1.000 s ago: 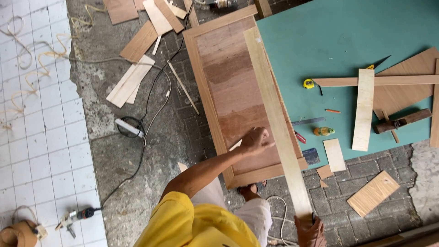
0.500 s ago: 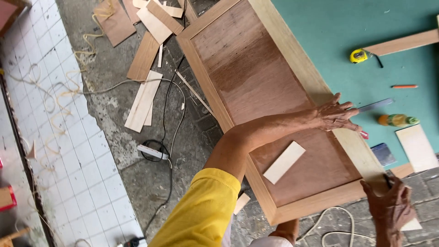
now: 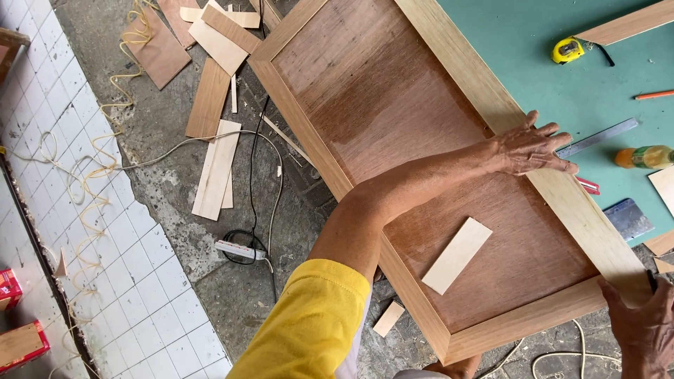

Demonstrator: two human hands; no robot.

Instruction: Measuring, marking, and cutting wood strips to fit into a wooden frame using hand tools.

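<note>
Pressing left hand spread flat on frame rail; right hand cut off at corner, grip unclear.

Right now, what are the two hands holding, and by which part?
Both are on the framed wooden panel. The left hand presses flat on its right-side rail, mid-length; the right hand grips that rail's near corner.

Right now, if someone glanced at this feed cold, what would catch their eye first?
The big framed wooden panel fills the middle, lying partly over the green board at upper right. The left hand presses flat on the panel's pale right rail, while the right hand touches its lower right corner. A loose pale wood strip lies on the panel's brown face, and a yellow tape measure sits on the board.
</note>
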